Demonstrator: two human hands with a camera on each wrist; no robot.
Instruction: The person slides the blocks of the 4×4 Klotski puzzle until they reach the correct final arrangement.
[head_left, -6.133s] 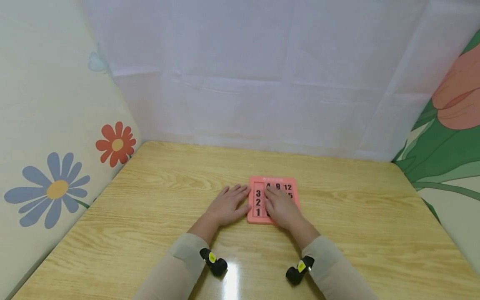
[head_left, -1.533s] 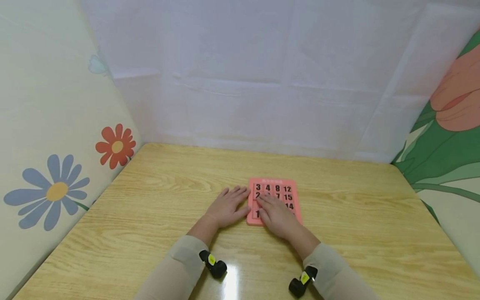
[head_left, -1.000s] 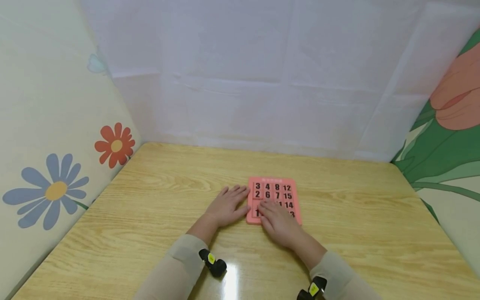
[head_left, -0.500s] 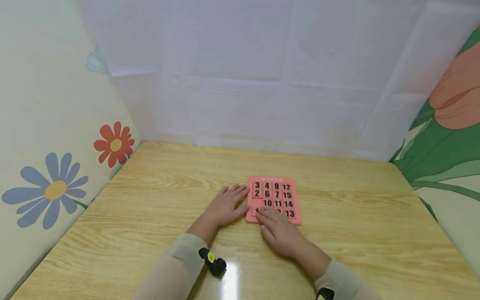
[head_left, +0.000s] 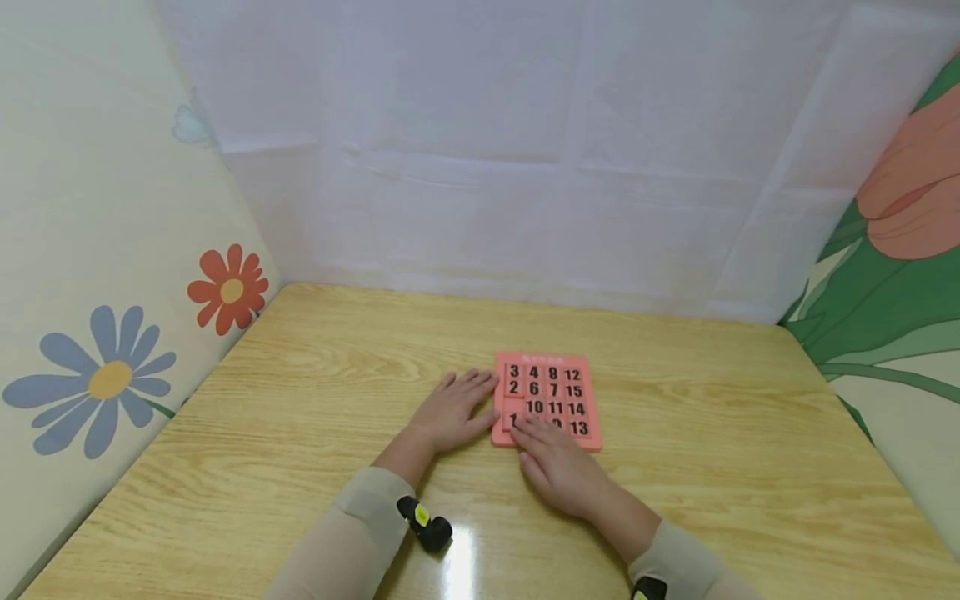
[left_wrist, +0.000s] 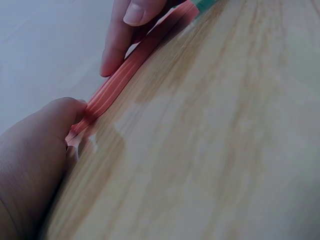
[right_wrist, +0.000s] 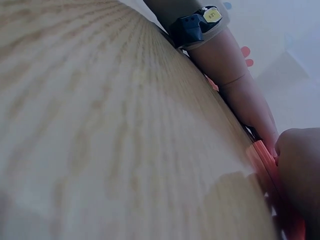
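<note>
A pink number sliding puzzle (head_left: 585, 400) lies flat on the table. Its upper rows read 3, 4, 8, 12 and 2, 6, 7, 15. The gap sits in the left column, third row, beside 10, 11 and 14. My left hand (head_left: 450, 412) rests palm down at the puzzle's left side, thumb and fingers against its edge (left_wrist: 125, 75) in the left wrist view. My right hand (head_left: 562, 471) lies over the bottom row, fingertips touching the tile marked 1 (head_left: 513, 420). Its fingers partly cover the tiles to the right of 1; 13 shows at the corner.
The wood-grain table (head_left: 315, 375) spreads around the puzzle. A white cloth (head_left: 480, 167) hangs behind it, and flower-printed panels stand at the left (head_left: 112, 208) and right (head_left: 900, 333). Black wrist cameras sit on both sleeves, the left one (head_left: 425, 523) in full view.
Since the oldest frame, tiles 3 and 2 have slid up the left column, and the gap went from top to third row. My right hand moved down to tile 1; my left hand stayed put.
</note>
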